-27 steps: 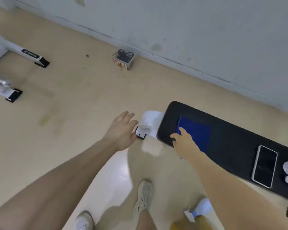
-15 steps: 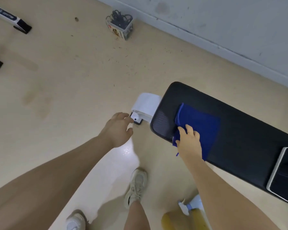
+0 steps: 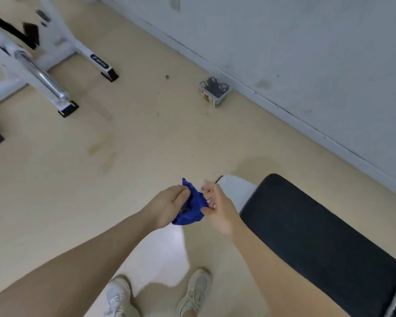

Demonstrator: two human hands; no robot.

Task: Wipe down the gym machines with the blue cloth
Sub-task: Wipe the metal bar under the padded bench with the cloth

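Between both hands, blue cloth (image 3: 192, 207) bunched, upright

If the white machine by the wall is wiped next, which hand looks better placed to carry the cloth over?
Probably the left hand: it grips the bunched blue cloth and is on the side of the white machine. The right hand only pinches the cloth's edge, beside the black bench.

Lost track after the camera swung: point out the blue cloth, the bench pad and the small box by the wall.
blue cloth (image 3: 193, 208): head view, bunched middle between both hands.
bench pad (image 3: 311, 229): head view, bare black top.
small box (image 3: 213, 93): head view, its side by the wall.
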